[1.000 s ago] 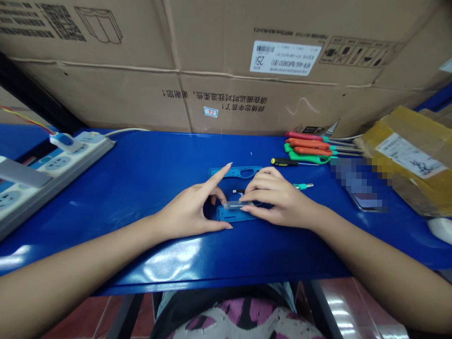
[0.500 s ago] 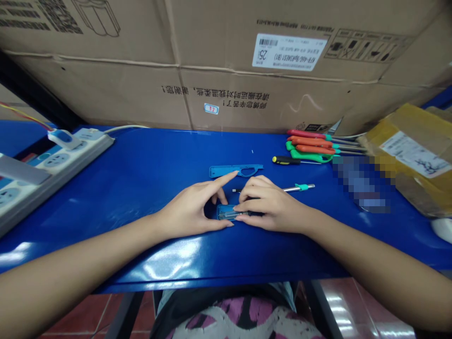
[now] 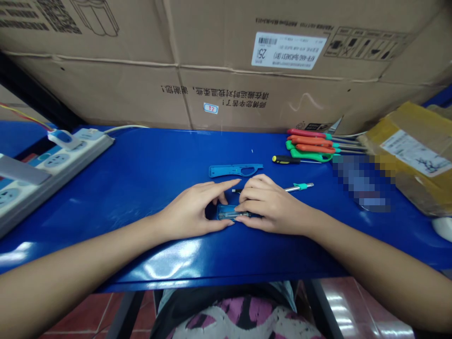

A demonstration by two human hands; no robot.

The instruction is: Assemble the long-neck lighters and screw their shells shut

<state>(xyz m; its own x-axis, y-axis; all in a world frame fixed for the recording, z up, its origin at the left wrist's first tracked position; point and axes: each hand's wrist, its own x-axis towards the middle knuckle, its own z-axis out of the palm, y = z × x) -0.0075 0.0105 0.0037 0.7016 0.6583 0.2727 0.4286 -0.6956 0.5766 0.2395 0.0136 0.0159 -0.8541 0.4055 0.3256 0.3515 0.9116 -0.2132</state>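
Observation:
A small blue plastic shell (image 3: 226, 212) lies on the blue table (image 3: 148, 179) with a clear tube-like part on it. My left hand (image 3: 192, 212) rests beside it, thumb at its near edge and forefinger stretched over its far side. My right hand (image 3: 270, 205) has its fingers curled and pinches the clear part down onto the shell. A second blue shell half (image 3: 235, 169) lies just beyond my fingers. A metal rod with a green collar (image 3: 296, 187) sticks out from behind my right hand.
Several screwdrivers with red, orange and green handles (image 3: 310, 143) lie at the back right, a thin black one (image 3: 286, 160) in front of them. A white power strip (image 3: 52, 162) sits at the left. Cardboard boxes (image 3: 212, 61) wall the back; a yellow parcel (image 3: 413, 155) lies at right.
My right hand brought the clear part down onto the blue shell. My left forefinger, first raised and pointing away, has lowered over the shell. Both hands drew slightly closer together.

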